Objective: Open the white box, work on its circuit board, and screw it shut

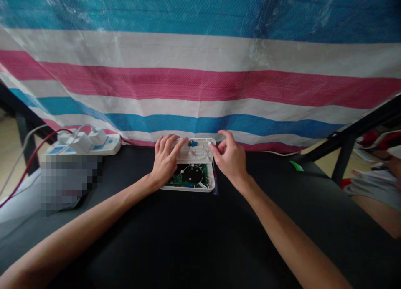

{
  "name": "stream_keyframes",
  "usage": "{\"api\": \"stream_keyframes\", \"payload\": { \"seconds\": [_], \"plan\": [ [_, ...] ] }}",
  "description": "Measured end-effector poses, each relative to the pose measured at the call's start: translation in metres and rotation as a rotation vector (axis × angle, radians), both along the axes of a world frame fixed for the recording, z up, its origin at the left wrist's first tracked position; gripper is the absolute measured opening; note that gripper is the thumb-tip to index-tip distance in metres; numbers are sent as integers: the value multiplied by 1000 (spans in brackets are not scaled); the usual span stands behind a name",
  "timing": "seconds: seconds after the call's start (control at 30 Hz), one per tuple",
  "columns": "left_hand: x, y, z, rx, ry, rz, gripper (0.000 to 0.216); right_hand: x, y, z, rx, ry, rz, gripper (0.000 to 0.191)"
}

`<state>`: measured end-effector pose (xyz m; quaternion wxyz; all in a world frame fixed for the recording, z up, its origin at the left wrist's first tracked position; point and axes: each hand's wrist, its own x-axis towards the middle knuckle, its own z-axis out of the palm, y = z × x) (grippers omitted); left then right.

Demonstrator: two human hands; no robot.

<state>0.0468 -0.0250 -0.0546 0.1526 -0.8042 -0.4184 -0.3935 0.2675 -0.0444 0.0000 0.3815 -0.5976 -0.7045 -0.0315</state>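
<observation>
On the black tabletop lies a shallow white plastic housing (188, 189) with a green circuit board (175, 179) inside. A round black part and a thin white wire show on the board. Over the far half stands or leans a white plastic panel (197, 156), with a small blue piece (193, 143) near its top. My left hand (166, 159) grips the panel's left side, its fingers bent over it. My right hand (231, 157) is at the panel's top right corner, thumb by the edge and index finger held apart from it. The housing's left part is hidden under my left hand.
A white power strip (108, 146) with plugged-in chargers (82, 142) is at the left, with red and white cables. A blurred-out object (70, 182) lies below it. A green scrap (296, 166) lies right. A striped sheet (200, 84) hangs behind. Another person's leg (380, 209) shows far right.
</observation>
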Motion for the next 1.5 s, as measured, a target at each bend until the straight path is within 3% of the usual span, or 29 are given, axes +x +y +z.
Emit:
{"api": "stream_keyframes", "payload": {
  "seconds": [0.07, 0.13, 0.33, 0.47, 0.53, 0.77, 0.9, 0.97, 1.07, 1.13, 1.33, 1.5],
  "plan": [
    [0, 1, 0, 1, -10, -2, 67, 6, 10, -1, -150, -117, 67, 24],
    [-1, 1, 2, 12, -24, -3, 65, 11, 18, 0, -196, -198, 95, 21],
    [-3, -18, 20, 169, -222, -118, 33, 16, 36, 17, -102, -233, -24, 25],
    [5, -33, 23, -116, -103, -349, 19, 7, 50, 19, -132, -246, -106, 23],
    [10, -37, 19, -270, -28, -384, 18, 0, 58, 13, -171, -276, -95, 24],
    [6, -34, 7, -530, -73, -232, 16, -5, 70, -3, -412, -287, 8, 33],
    [0, -27, 6, -642, -217, -190, 18, -2, 46, 7, -328, -275, -134, 26],
    [-1, -24, 5, -693, -282, -179, 19, -3, 27, 14, -265, -287, -11, 17],
    [-1, -23, 3, -720, -318, -164, 19, -8, 3, 15, -477, -382, 495, 8],
    [0, -23, 3, -719, -306, -161, 19, -13, -7, 10, -578, -470, 667, 11],
    [0, -24, 1, -718, -270, -154, 17, -22, -15, -5, -663, -645, 651, 23],
    [-1, -21, -2, -725, -266, -154, 18, -19, -12, -1, -619, -499, 590, 10]
  ]
}}
